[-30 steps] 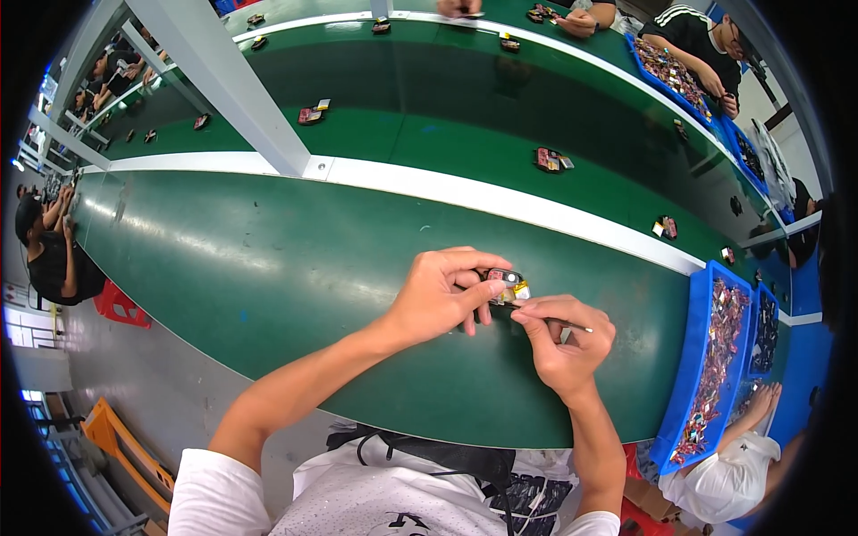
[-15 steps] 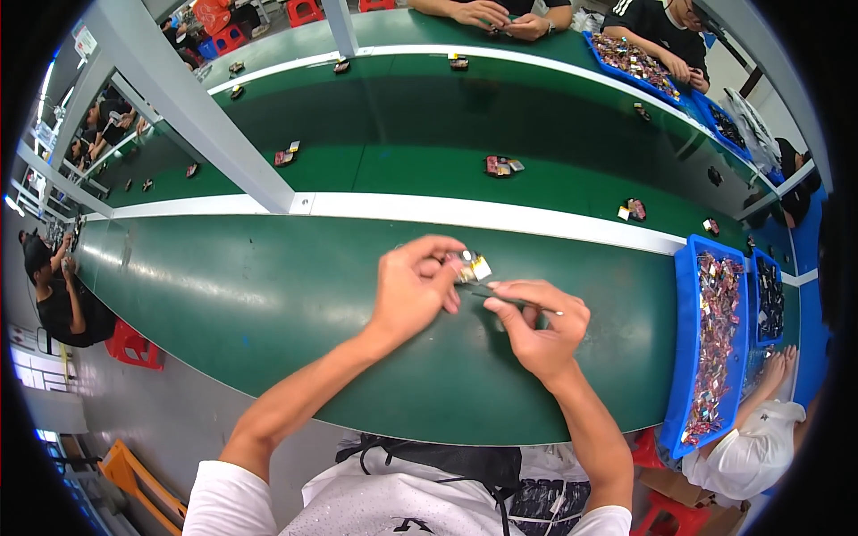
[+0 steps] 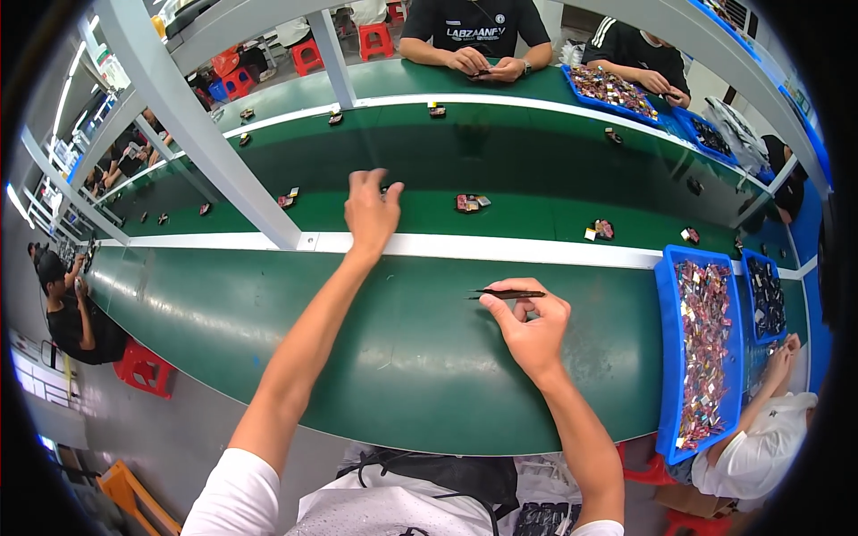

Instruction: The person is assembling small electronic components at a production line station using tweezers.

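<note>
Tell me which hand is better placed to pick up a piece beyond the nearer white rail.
Left, probably: the left hand is past that white rail, nearer the black-and-red piece, with no tool visible. The right hand holds dark tweezers over the near tabletop.

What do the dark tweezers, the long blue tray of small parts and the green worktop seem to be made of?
Tweezers: probably dark-coated metal, given the slim, straight prongs; plastic is possible.
Blue tray: likely moulded plastic, from its uniform colour and smooth walls.
Worktop: smooth, semi-gloss, with soft glare; laminate or a rubbery mat, I can't tell which.
</note>
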A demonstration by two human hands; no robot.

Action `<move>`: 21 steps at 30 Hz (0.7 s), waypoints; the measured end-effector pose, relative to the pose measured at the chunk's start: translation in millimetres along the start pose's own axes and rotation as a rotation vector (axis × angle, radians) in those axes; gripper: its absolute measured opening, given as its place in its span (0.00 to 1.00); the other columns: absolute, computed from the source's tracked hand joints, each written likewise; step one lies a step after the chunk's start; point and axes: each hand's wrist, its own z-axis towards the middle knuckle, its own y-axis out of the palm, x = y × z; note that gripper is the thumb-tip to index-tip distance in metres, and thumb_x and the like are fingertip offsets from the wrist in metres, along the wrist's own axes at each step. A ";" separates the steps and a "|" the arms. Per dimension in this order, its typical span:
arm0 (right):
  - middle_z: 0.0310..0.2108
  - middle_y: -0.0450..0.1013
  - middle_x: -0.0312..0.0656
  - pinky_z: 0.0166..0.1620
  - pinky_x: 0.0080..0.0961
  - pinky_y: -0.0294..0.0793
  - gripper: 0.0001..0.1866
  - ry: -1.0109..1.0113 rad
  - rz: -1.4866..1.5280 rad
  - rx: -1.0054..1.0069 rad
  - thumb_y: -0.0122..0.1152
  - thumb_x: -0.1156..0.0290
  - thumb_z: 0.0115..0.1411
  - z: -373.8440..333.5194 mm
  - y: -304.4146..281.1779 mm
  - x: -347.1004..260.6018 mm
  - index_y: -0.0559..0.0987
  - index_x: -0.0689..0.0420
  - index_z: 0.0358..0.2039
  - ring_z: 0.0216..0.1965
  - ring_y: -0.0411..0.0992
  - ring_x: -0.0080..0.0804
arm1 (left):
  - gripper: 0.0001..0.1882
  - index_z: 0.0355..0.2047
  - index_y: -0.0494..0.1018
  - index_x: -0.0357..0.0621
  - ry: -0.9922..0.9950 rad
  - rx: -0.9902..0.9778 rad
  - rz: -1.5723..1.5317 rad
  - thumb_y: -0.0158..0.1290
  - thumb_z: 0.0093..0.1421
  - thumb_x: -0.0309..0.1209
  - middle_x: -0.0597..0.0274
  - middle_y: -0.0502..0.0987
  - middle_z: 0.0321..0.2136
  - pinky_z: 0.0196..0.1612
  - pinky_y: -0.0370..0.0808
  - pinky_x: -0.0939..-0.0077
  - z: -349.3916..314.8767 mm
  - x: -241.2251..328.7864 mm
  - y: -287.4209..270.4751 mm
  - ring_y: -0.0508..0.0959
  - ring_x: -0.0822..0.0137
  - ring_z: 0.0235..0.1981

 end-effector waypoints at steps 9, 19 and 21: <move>0.27 0.81 0.35 0.19 0.17 0.56 0.07 -0.011 -0.019 -0.017 0.76 0.77 0.51 -2.4 1.7 -2.1 0.85 0.62 0.30 0.14 0.57 0.14 | 0.11 0.35 0.82 0.34 -0.370 -0.642 -0.291 0.62 0.60 0.32 0.61 0.84 0.25 0.18 0.73 0.77 13.1 56.0 36.2 0.78 0.73 0.16; 0.26 0.81 0.34 0.19 0.18 0.55 0.08 -0.003 -0.008 -0.031 0.77 0.76 0.50 -3.6 -4.0 -1.9 0.85 0.63 0.30 0.13 0.57 0.14 | 0.11 0.33 0.73 0.37 -0.421 -0.630 -0.370 0.62 0.61 0.31 0.61 0.79 0.20 0.14 0.67 0.77 2.7 59.9 24.4 0.76 0.73 0.14; 0.26 0.80 0.34 0.19 0.17 0.55 0.08 -0.003 0.020 -0.033 0.77 0.77 0.50 -3.3 -3.9 -1.1 0.85 0.63 0.31 0.14 0.57 0.13 | 0.10 0.34 0.73 0.37 -0.414 -0.634 -0.427 0.61 0.61 0.30 0.60 0.79 0.21 0.14 0.66 0.77 -3.7 61.1 2.1 0.76 0.73 0.14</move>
